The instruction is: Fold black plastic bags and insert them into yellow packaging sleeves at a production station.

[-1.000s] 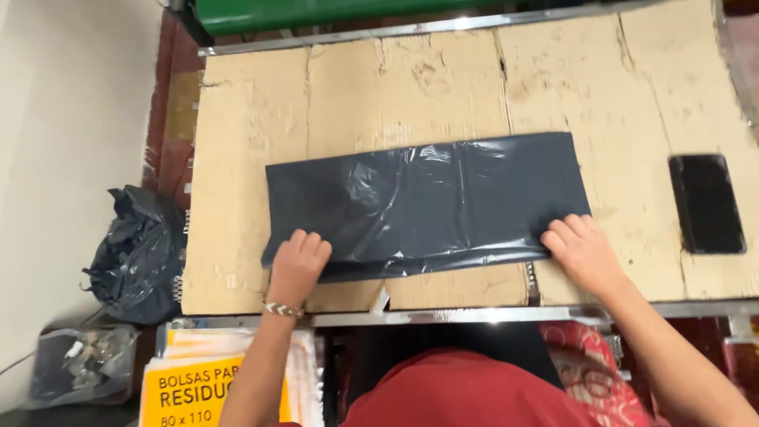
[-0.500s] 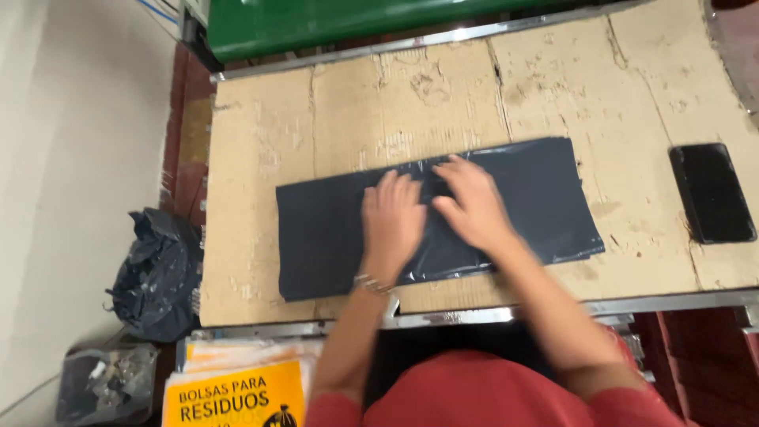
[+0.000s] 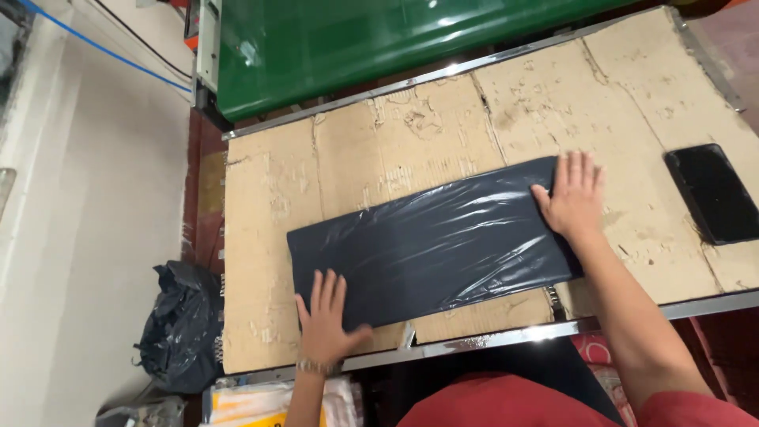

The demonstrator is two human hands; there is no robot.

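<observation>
**Both hands flat on a folded black plastic bag at the cardboard-covered bench**

The work table is surfaced with worn, torn sheets of brown cardboard and edged in metal trim. Behind its far edge stands a green machine housing.

A black plastic bag, folded into a long flat strip, lies across the middle of the table, running slightly uphill from near left to far right. Its surface is glossy and lightly wrinkled.

On the floor to the left of the table sits a bunched dark bag.

The person's right hand presses palm down on the strip's right end, fingers extended and slightly spread, gripping nothing. The left hand lies palm down on the near left corner of the strip, fingers spread, thumb out to the side, partly on the cardboard. A metal bracelet circles that wrist.

A black phone lies face up near the table's right edge, well apart from the bag.
</observation>
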